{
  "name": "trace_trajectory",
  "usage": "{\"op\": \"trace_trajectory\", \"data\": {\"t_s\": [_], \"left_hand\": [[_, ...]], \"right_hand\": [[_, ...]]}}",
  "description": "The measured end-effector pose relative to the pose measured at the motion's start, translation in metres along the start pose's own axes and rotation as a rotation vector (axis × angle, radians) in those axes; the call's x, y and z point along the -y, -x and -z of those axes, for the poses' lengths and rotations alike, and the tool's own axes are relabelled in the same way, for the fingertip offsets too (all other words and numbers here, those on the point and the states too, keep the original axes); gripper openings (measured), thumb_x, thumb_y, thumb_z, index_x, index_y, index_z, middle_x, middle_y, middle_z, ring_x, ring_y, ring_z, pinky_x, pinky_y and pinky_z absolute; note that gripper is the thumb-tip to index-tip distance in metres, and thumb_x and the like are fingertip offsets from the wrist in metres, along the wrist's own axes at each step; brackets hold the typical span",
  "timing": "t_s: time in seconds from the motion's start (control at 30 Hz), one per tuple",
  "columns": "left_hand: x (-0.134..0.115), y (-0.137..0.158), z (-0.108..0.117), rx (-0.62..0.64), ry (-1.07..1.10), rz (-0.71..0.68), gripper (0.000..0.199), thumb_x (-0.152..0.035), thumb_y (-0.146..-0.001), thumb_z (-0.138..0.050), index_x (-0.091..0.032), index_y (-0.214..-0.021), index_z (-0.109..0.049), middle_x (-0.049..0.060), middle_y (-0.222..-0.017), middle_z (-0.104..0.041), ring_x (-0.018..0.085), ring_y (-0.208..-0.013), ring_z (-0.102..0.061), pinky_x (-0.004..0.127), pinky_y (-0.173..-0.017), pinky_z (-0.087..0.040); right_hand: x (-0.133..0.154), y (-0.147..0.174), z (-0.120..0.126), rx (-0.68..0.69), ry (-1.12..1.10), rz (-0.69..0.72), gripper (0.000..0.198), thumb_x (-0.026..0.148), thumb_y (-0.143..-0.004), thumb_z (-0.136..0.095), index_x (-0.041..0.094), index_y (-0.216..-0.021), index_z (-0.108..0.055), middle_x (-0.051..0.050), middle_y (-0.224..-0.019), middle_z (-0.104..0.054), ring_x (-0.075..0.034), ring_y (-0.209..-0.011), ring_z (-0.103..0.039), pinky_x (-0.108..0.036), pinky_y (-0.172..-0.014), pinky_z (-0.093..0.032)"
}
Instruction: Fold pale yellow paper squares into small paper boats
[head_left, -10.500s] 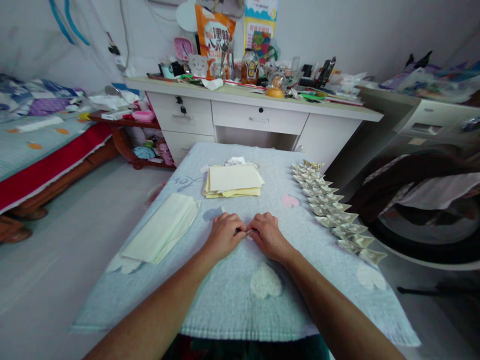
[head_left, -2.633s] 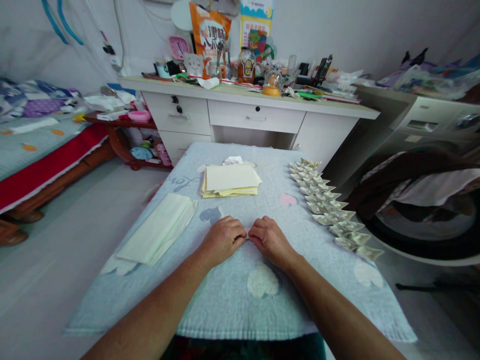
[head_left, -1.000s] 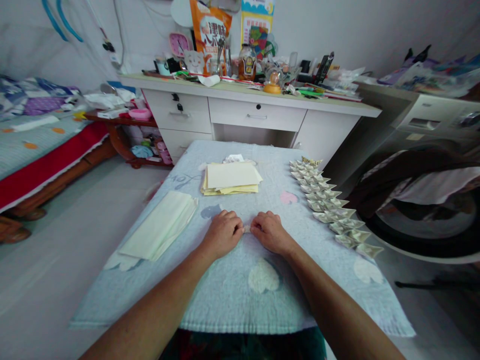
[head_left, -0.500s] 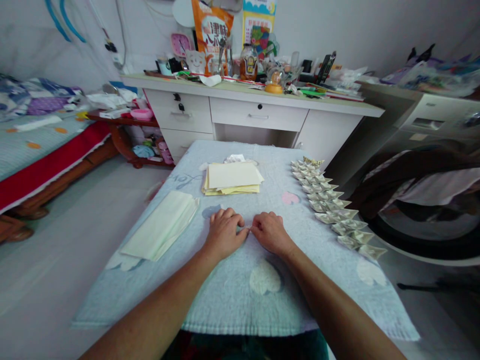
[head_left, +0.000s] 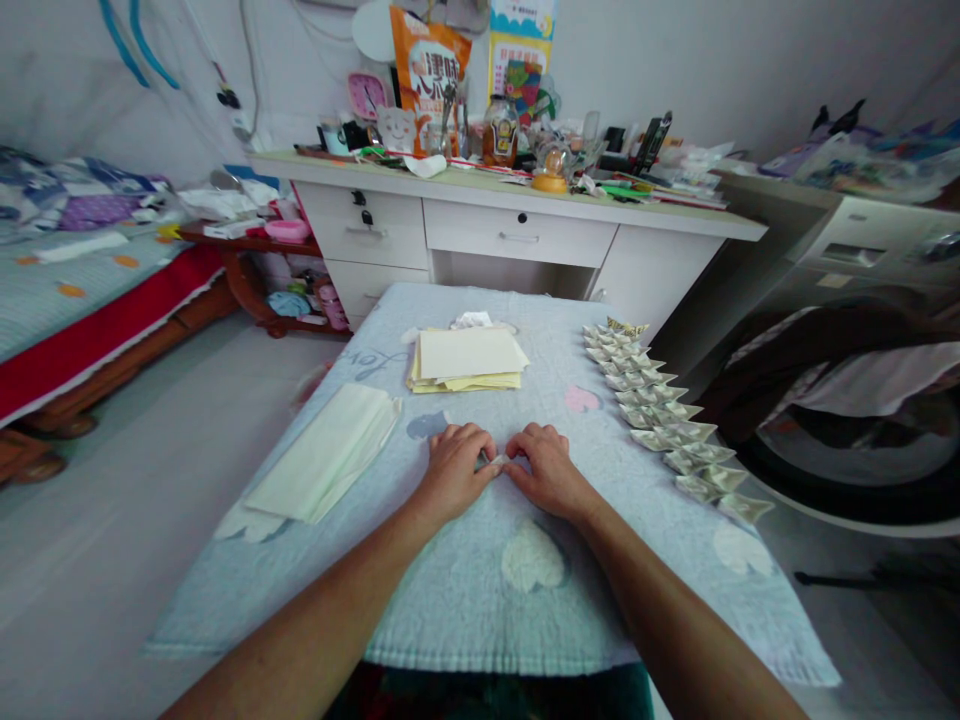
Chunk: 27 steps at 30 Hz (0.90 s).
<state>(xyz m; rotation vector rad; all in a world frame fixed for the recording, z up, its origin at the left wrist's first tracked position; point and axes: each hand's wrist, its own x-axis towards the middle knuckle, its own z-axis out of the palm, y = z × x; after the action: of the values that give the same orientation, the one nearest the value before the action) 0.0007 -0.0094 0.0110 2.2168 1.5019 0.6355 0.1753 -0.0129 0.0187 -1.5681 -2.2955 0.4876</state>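
Both hands meet over the middle of the cloth-covered table (head_left: 450, 610). A small piece of folded paper (head_left: 498, 460) shows between them, mostly hidden by the fingers. My left hand (head_left: 459, 462) pinches its left side with thumb and fingers. On the other side my right hand (head_left: 541, 462) grips it, fingers curled. Beyond the hands lies a stack of cream and yellow paper sheets (head_left: 471, 354). Pale greenish paper sheets (head_left: 326, 455) rest to the left. Along the right edge stand rows of folded paper boats (head_left: 660, 412), pointed at their ends.
Behind the stack sits a crumpled white tissue (head_left: 472, 319). A white desk (head_left: 517, 235) crowded with jars and packets stands past the table's far edge. At right is a washing machine (head_left: 862, 250) with dark laundry in its door; a bed (head_left: 82, 270) is at left.
The fingers have shifted slightly around the folded paper, and a little more of it shows between the thumbs. The whole view has moved a touch; the stacks and boats stay in place.
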Motion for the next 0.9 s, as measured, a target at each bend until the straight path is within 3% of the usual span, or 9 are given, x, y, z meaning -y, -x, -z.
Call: {"op": "trace_trajectory", "data": {"t_s": [0.23, 0.37, 0.43, 0.63, 0.73, 0.9], "left_hand": [[-0.001, 0.0, 0.001, 0.021, 0.102, -0.047, 0.005, -0.021, -0.077, -0.064, -0.021, -0.075, -0.059, -0.001, -0.078, -0.065, 0.019, -0.084, -0.055, 0.033, -0.078, -0.034], [-0.001, -0.001, 0.002, 0.008, 0.19, -0.059, 0.013, -0.021, -0.078, -0.063, -0.023, -0.091, -0.064, -0.001, -0.08, -0.067, 0.019, -0.084, -0.058, 0.033, -0.081, -0.038], [0.0, -0.001, 0.003, 0.01, 0.206, -0.078, 0.011, -0.023, -0.078, -0.063, -0.023, -0.089, -0.067, 0.0, -0.08, -0.068, 0.019, -0.085, -0.059, 0.033, -0.082, -0.04], [0.001, -0.002, 0.009, -0.002, 0.428, -0.015, 0.012, -0.025, -0.078, -0.06, -0.018, -0.085, -0.068, 0.001, -0.08, -0.068, 0.016, -0.077, -0.059, 0.028, -0.074, -0.045], [0.001, -0.002, 0.012, 0.002, 0.507, 0.02, 0.013, -0.025, -0.076, -0.06, -0.017, -0.083, -0.067, -0.001, -0.073, -0.064, 0.014, -0.071, -0.057, 0.026, -0.071, -0.045], [-0.001, -0.003, 0.015, 0.01, 0.553, 0.031, 0.013, -0.027, -0.076, -0.059, -0.016, -0.08, -0.066, -0.002, -0.068, -0.059, 0.013, -0.068, -0.054, 0.024, -0.067, -0.043]], "right_hand": [[-0.002, 0.001, 0.001, -0.02, -0.109, 0.072, 0.005, 0.018, -0.08, -0.063, 0.019, -0.085, -0.062, -0.003, -0.089, -0.056, -0.019, -0.09, -0.044, -0.031, -0.081, -0.03], [-0.002, 0.001, 0.003, -0.038, -0.144, 0.112, 0.003, 0.017, -0.081, -0.061, 0.018, -0.084, -0.06, -0.003, -0.089, -0.056, -0.019, -0.091, -0.045, -0.032, -0.081, -0.031], [-0.003, 0.002, 0.005, -0.048, -0.166, 0.137, 0.002, 0.018, -0.084, -0.059, 0.019, -0.085, -0.06, -0.003, -0.09, -0.056, -0.019, -0.091, -0.045, -0.032, -0.082, -0.032], [-0.008, 0.004, 0.012, -0.009, -0.279, 0.172, 0.023, 0.022, -0.079, -0.063, 0.019, -0.101, -0.058, -0.003, -0.094, -0.058, -0.019, -0.091, -0.049, -0.031, -0.084, -0.036], [-0.006, 0.004, 0.014, 0.043, -0.333, 0.201, 0.012, 0.027, -0.086, -0.057, 0.018, -0.093, -0.062, -0.001, -0.084, -0.059, -0.017, -0.084, -0.051, -0.03, -0.081, -0.037], [0.0, 0.003, 0.015, 0.056, -0.415, 0.197, 0.03, 0.038, -0.095, -0.045, 0.018, -0.082, -0.063, -0.001, -0.074, -0.057, -0.015, -0.077, -0.052, -0.028, -0.077, -0.037]]}}
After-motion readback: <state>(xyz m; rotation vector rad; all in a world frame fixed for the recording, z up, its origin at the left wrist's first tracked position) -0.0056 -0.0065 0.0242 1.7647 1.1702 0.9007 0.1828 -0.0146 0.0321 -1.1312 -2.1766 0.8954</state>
